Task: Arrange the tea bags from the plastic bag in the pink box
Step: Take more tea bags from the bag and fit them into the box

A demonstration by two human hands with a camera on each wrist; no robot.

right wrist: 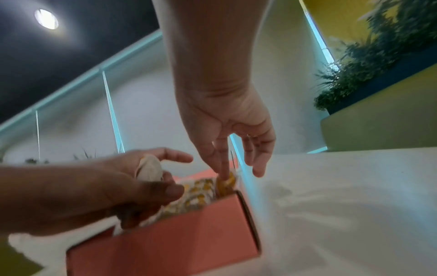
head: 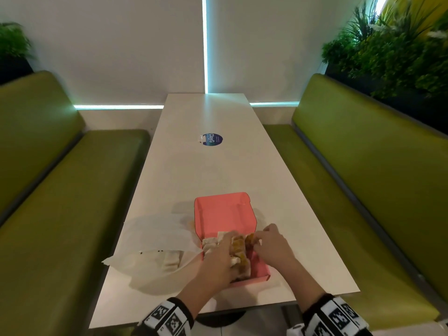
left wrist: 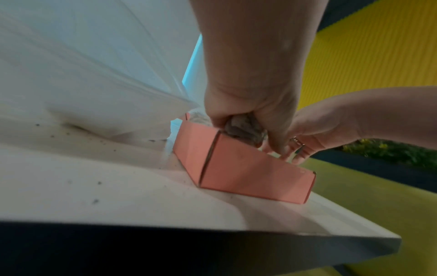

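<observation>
The open pink box (head: 263,271) sits near the table's front edge with its lid (head: 224,212) lying back. Inside it are yellow-patterned tea bags (head: 238,248) and white ones (head: 209,243). My left hand (head: 218,259) hovers over the box and grips a bunch of pale tea bags (left wrist: 246,128); they also show in the right wrist view (right wrist: 149,170). My right hand (head: 270,240) reaches in from the right with straight fingers. Its index finger (right wrist: 222,164) presses a yellow tea bag (right wrist: 225,185) at the box's right wall. The translucent plastic bag (head: 155,241) lies left of the box.
The long white table (head: 206,170) carries a round blue sticker (head: 212,139) further back. Green benches run along the left (head: 60,214) and right (head: 363,190). Plants (head: 392,52) stand behind the right bench. A white wall closes the far end.
</observation>
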